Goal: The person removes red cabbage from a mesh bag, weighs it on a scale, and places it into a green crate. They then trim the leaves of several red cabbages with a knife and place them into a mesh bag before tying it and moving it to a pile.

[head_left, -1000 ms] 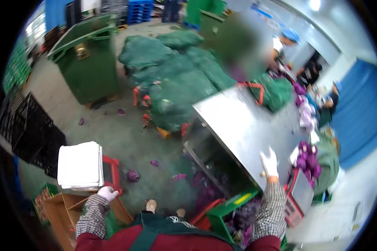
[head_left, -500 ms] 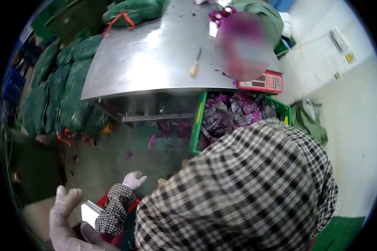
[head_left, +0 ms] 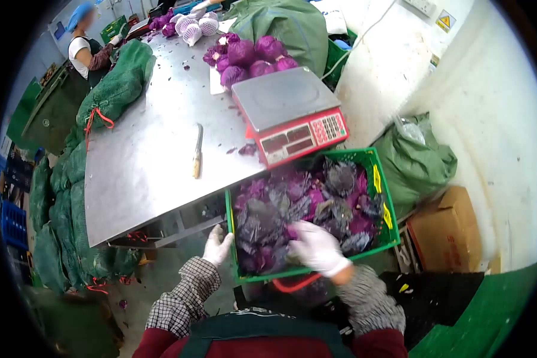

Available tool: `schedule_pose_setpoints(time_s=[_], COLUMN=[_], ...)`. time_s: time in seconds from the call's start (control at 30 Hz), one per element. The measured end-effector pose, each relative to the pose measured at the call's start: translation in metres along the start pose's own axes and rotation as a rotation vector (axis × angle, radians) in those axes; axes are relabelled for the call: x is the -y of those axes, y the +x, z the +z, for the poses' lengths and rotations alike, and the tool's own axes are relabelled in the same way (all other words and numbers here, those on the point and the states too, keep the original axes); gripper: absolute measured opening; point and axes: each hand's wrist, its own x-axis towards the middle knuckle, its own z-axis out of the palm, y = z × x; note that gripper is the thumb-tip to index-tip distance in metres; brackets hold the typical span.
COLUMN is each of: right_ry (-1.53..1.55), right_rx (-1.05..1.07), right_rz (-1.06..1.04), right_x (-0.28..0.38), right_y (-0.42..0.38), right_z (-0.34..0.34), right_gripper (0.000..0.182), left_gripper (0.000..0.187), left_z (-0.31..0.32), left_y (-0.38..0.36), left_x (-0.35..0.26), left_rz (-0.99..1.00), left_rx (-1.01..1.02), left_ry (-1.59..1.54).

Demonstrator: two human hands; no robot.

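Note:
Below me at the table's near edge, a green crate point(head_left: 314, 278) is filled with dark, ragged outer leaves and red cabbages point(head_left: 259, 218). My right hand point(head_left: 319, 247), in a white glove, reaches over its front rim into the leaves. Motion smears those fingers, and I cannot tell whether they grip anything. At the crate's front left corner is my left hand point(head_left: 218, 246), also gloved, its thumb and fingers apart and nothing in them. A red digital scale point(head_left: 289, 113) with a bare metal plate stands just behind the crate.
On the steel table point(head_left: 161, 125) lie a knife point(head_left: 197, 152), peeled red cabbages point(head_left: 250, 55), net-wrapped ones point(head_left: 191, 31) and a green mesh sack point(head_left: 116, 83). More sacks point(head_left: 71, 209) are stacked left. A cardboard box point(head_left: 447, 232) stands right. One person point(head_left: 88, 51) works far left.
The checked cloth that covered much of the view is gone. The view has shifted, showing the whole crate and scale. My right hand is now in the crate, my left beside it.

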Motion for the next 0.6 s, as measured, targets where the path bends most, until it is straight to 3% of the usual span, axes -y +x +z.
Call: schedule_pose_setpoints(time_s=[0.03, 0.1, 0.13, 0.2, 0.27, 0.33, 0.4, 0.43, 0.47, 0.53, 0.6], right_ry=[-0.108, -0.252, -0.374, -0.349, -0.274, -0.207, 0.127, 0.132, 0.153, 0.148, -0.184], right_rx=[0.051, -0.050, -0.223, -0.207, -0.342, -0.575, -0.489, -0.188, -0.244, -0.390, -0.326], right_rz=[0.309, 0.595, 0.613, 0.762, 0.902, 0.873, 1.008, 1.029, 1.122, 1.055, 1.091], right_x=[-0.031, -0.103, -0.157, -0.184, -0.259, -0.379, -0.383, -0.395, -0.404, -0.393, -0.372], right_y=[-0.023, -0.063, -0.094, -0.096, -0.118, -0.163, -0.138, -0.126, -0.115, -0.101, -0.086], right_z=[-0.029, -0.072, -0.081, -0.129, -0.132, -0.099, -0.087, -0.090, -0.085, -0.079, -0.082], right_gripper=[0.038, 0.033, 0.030, 0.034, 0.037, 0.039, 0.043, 0.048, 0.047, 0.046, 0.045], left_gripper=[0.065, 0.053, 0.040, 0.032, 0.030, 0.031, 0.033, 0.033, 0.034, 0.037, 0.039], left_z=[0.011, 0.030, 0.027, 0.047, 0.046, 0.049, 0.047, 0.048, 0.048, 0.046, 0.047], left_y=[0.009, 0.031, 0.017, 0.035, 0.032, 0.037, 0.033, 0.035, 0.037, 0.036, 0.040], left_x=[-0.009, -0.006, -0.059, -0.030, -0.032, -0.015, -0.027, -0.020, -0.013, -0.022, -0.014], left_rz=[0.045, 0.108, 0.004, 0.099, 0.190, 0.138, -0.001, 0.019, 0.040, -0.044, -0.064], left_rx=[0.023, -0.035, -0.079, -0.383, -0.417, -0.420, -0.346, -0.342, -0.341, -0.310, -0.285], left_ry=[0.028, 0.178, 0.194, 0.246, 0.257, 0.265, 0.209, 0.194, 0.182, 0.239, 0.248])
